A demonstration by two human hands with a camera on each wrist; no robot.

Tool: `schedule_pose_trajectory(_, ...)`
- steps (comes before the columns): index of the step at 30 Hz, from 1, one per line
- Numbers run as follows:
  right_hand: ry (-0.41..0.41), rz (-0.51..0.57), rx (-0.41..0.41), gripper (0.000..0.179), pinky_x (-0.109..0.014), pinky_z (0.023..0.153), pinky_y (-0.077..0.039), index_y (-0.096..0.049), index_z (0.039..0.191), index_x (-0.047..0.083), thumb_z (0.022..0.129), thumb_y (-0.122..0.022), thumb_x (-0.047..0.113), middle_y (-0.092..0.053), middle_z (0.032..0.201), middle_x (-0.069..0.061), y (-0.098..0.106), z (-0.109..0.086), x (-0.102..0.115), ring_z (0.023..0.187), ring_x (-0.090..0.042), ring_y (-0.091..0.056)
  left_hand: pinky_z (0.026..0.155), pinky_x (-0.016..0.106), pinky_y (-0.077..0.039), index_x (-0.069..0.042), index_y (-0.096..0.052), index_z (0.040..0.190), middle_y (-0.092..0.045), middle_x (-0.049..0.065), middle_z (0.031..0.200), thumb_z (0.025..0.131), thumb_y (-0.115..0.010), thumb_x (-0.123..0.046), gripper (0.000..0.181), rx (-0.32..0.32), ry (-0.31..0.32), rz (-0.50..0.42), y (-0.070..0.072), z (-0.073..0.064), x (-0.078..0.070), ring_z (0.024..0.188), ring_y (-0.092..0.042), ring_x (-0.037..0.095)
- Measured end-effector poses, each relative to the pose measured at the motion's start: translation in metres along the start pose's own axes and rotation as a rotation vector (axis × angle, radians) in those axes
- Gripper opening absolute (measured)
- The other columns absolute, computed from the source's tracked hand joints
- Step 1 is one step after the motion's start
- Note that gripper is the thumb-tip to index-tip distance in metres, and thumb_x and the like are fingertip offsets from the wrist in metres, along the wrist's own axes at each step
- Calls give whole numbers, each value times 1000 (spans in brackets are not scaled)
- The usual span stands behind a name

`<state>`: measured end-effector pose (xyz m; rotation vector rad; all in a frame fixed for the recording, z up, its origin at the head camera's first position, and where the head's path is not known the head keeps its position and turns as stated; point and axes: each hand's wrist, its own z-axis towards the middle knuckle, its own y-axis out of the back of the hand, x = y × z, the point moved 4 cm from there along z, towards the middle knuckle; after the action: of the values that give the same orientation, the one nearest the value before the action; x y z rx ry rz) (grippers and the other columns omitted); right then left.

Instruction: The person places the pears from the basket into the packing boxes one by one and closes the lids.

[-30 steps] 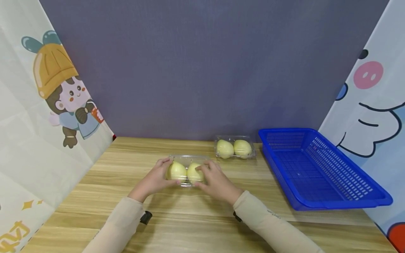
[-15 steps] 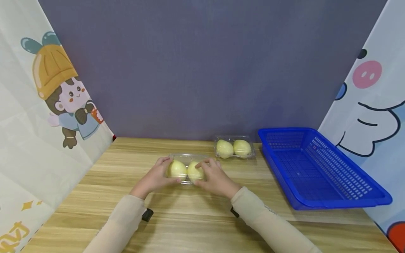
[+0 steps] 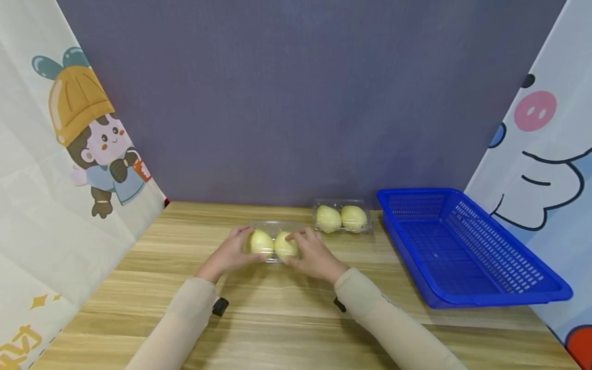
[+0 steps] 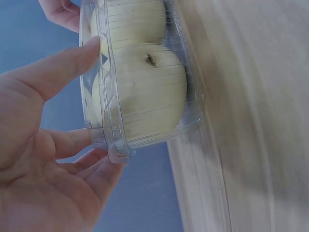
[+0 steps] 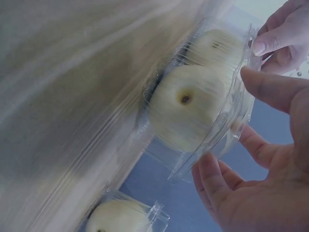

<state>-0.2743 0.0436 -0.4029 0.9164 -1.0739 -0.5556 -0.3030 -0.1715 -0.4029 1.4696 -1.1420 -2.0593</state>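
Observation:
A clear plastic clamshell box (image 3: 274, 224) with two pale yellow pears (image 3: 261, 243) in it is on the wooden table, in the middle of the head view. My left hand (image 3: 233, 252) grips its left end, thumb on the near side and fingers on the far side. At the other end my right hand (image 3: 316, 255) holds it the same way, with one fingertip bent over the top. The left wrist view has the lidded rim (image 4: 112, 96) between thumb and fingers. In the right wrist view a pear (image 5: 186, 108) shows through the clear wall.
A second clear box (image 3: 342, 203) of two pears stands at the back of the table, right of the held one. Further right lies a blue plastic basket (image 3: 418, 277) with slotted sides. A dark grey wall panel (image 3: 277, 103) rises behind the table.
Both hands have slid the held box a short way toward the back of the table. The second box and the basket have stayed in place.

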Motion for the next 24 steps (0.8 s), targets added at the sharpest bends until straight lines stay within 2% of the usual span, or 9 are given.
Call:
schedule_pose_trajectory(10,-57,56,12,56,-60,106,-40,-57,137,15,87,-80,28,-39,147,-17,2,11,-9,134,-41,-34,112,63,-30,10,-33,150,-26,30,156,85,-82,-28,90,1,30,-29,0,10,3,138,-33,50)
schedule_pose_trajectory(24,-76,83,-14,54,-60,105,-41,-56,138,15,90,-77,24,-37,149,-16,-2,28,-15,134,-41,-33,113,64,-26,9,-30,152,-23,31,157,86,-81,-26,91,9,53,-11,2,32,8,140,-28,52)
